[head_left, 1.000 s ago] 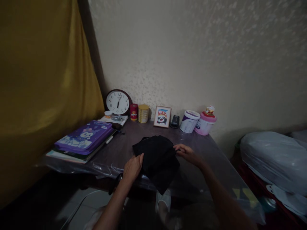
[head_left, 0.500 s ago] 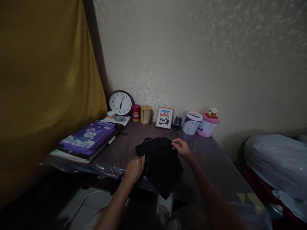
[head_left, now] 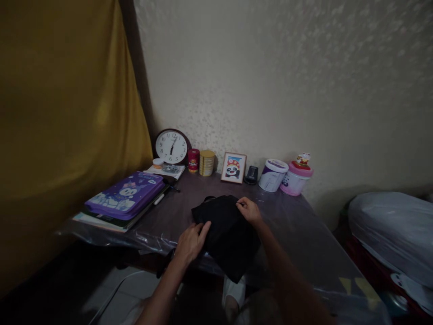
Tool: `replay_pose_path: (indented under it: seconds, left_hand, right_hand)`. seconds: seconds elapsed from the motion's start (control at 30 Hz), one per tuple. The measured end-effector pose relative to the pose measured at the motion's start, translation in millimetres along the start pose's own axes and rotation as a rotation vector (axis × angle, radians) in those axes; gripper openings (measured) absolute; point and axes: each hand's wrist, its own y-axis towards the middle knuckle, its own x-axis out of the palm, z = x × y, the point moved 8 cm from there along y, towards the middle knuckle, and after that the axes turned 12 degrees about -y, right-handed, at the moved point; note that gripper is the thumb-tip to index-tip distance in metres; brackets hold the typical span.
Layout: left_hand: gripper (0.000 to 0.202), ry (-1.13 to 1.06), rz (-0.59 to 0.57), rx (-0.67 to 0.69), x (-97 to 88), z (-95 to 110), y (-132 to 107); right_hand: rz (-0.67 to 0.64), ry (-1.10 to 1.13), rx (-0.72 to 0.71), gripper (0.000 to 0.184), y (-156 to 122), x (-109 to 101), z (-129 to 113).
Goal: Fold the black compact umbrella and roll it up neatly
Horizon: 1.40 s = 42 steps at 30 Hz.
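Both hands [head_left: 192, 240] [head_left: 249, 210] have slid inward over soft, folded black cloth [head_left: 227, 225].

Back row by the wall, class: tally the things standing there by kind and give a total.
Clock: 1
Tins, red and gold: 2
Framed panda picture: 1
Small black device: 1
Lidded tubs, white and pink: 2
Total: 7

black cloth [head_left: 227, 225], purple case [head_left: 126, 195], mustard-yellow curtain [head_left: 67, 113].
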Motion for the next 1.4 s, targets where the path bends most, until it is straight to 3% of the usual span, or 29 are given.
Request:
replay_pose_path:
  seconds: [0.2,0.43,0.6,0.93,1.13,1.4]
  left_hand:
    - [0.051,0.169,0.032,-0.025,9.9,-1,0]
    - [0.047,0.204,0.032,-0.037,9.8,0,2]
    - [0.045,0.226,0.031,-0.039,8.4,1,3]
    - [0.044,0.252,0.032,0.005,8.2,3,1]
    - [0.047,0.258,0.029,0.002,8.4,3,2]
    - [0.045,0.245,0.045,-0.006,6.9,3,2]
  right_hand:
    - [-0.018,-0.016,-0.031,0.016,0,2,-1]
    - [-0.057,0.046,-0.06,0.029,-6,-11,7]
    - [0.051,-0.022,-0.119,0.016,-6,-24,10]
    - [0.083,0.037,-0.179,0.018,-3,-25,1]
    - [0.096,0.179,-0.113,0.021,3,-18,7]
    - [0.108,0.184,-0.047,0.03,6,-1,12]
